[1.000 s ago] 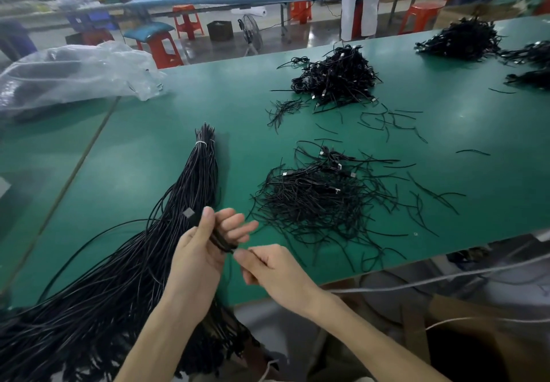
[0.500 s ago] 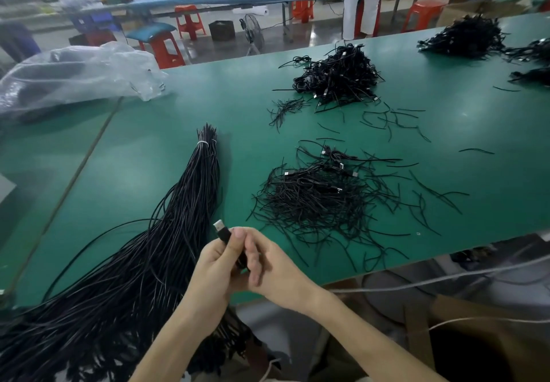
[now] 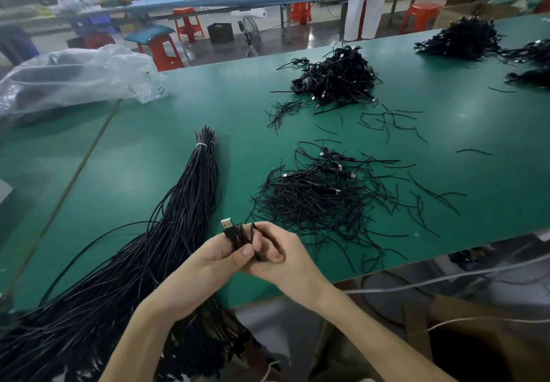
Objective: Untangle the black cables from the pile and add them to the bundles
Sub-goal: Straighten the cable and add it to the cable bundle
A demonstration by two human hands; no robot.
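1. Lower centre of the frame: the left hand [image 3: 217, 258] and right hand [image 3: 282, 261] are pressed together, both clamped on one small coiled cable [image 3: 239, 237]. The left thumb pins the loops and the right fingers curl round the other side. Its USB plug [image 3: 226, 223] pokes up clear of the grip, likely so the end can be found and the coil worked loose.
2. Lower left: the long bundle [image 3: 178, 218] fans out from the bottom edge and narrows to a white tie [image 3: 201, 145]. It lies just beside the hands, probably so a freed cable can be laid on it with a short reach.
3. Centre right: the loose pile [image 3: 321, 200] sits just past the hands, spread thin, which should make single strands easier to pick.
4. Upper centre: a denser far pile [image 3: 336, 76] seems to be waiting stock.
5. Upper left: a crumpled plastic bag [image 3: 74, 78] lies on the green table [image 3: 148, 158], well apart from the work.
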